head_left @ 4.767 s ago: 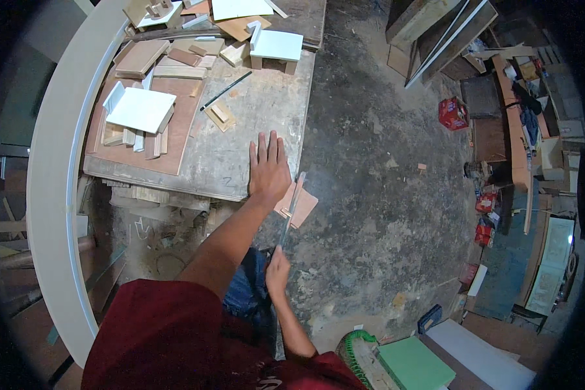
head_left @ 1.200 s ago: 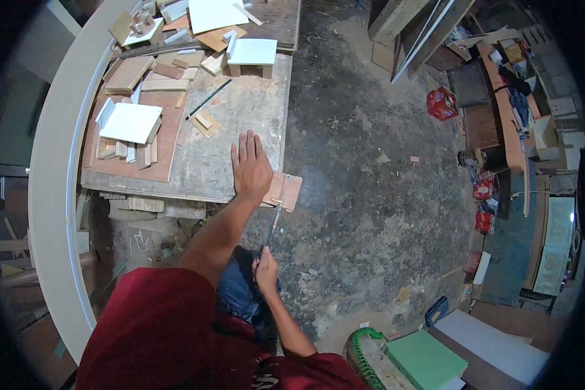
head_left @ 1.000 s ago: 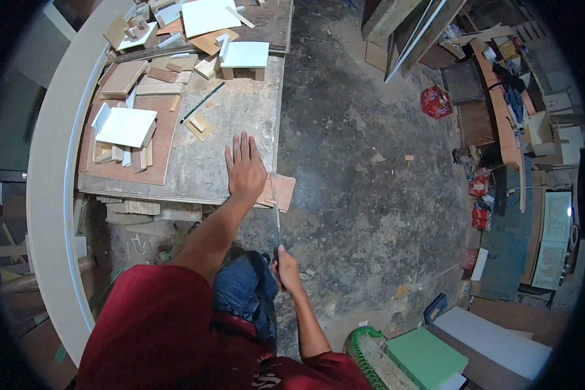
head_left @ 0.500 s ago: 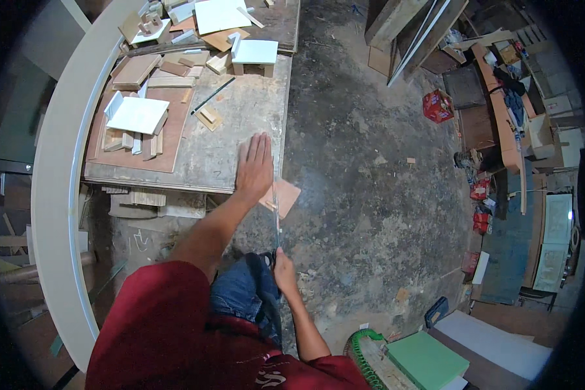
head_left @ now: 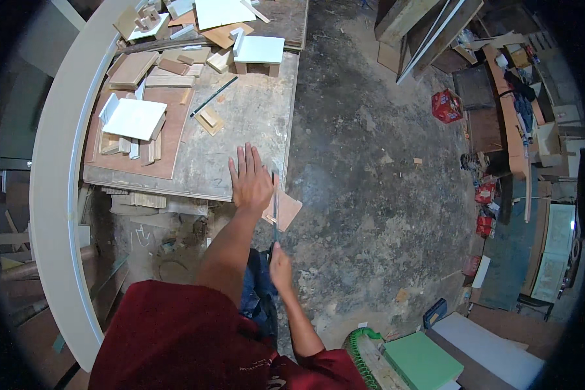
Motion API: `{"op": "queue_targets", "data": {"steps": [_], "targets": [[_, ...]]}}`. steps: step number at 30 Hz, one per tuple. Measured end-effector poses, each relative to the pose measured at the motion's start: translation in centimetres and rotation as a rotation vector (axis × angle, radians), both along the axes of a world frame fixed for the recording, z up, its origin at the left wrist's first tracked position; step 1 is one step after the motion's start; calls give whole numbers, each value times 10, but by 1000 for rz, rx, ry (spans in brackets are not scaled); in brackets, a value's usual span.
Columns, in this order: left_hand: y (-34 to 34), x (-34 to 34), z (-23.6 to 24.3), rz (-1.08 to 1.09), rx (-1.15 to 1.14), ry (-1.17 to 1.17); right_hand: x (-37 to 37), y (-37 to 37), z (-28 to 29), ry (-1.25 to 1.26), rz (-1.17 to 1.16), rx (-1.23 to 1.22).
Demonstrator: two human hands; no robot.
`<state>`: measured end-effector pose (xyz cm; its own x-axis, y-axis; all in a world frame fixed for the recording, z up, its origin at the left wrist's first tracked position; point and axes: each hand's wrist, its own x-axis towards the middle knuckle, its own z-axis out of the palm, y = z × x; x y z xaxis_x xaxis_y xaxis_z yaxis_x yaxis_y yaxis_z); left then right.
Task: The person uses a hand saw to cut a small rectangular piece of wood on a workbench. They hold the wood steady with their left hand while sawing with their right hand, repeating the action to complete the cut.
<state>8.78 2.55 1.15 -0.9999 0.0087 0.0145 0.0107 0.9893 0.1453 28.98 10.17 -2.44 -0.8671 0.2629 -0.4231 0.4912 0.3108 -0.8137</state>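
My left hand [head_left: 251, 185] lies flat at the near right corner of the workbench [head_left: 248, 120], its fingers stretched out and spread. Beside it, a thin pinkish-brown board [head_left: 288, 209] juts out past the bench corner; whether my palm covers part of it is hidden. My right hand [head_left: 280, 268] is closed around the handle of a hand saw [head_left: 276, 211]. Seen nearly edge-on, the narrow blade runs away from me across the board, close to my left wrist. The saw's teeth are too small to make out.
Farther up the bench are a dark pencil-like stick [head_left: 213, 97], a small wood block [head_left: 208, 119] and white-topped wooden pieces [head_left: 134, 119]. A long curved pale panel [head_left: 52, 182] bounds the left. Red crates [head_left: 446, 106] stand right; a green slab [head_left: 424, 361] lies lower right.
The fingers of my left hand have spread wider. My right hand and the saw have moved slightly forward relative to the board. The whole view has shifted a little.
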Motion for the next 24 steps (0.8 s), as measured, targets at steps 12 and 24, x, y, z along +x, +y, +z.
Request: {"op": "queue_targets", "data": {"steps": [12,24], "targets": [[-3,-23,6,-114,13,-10,7,-14,7,-39,-96,-131],[3,-45,-16,-91,147,5,-26,-29,5,-33,-215,-189]]}}
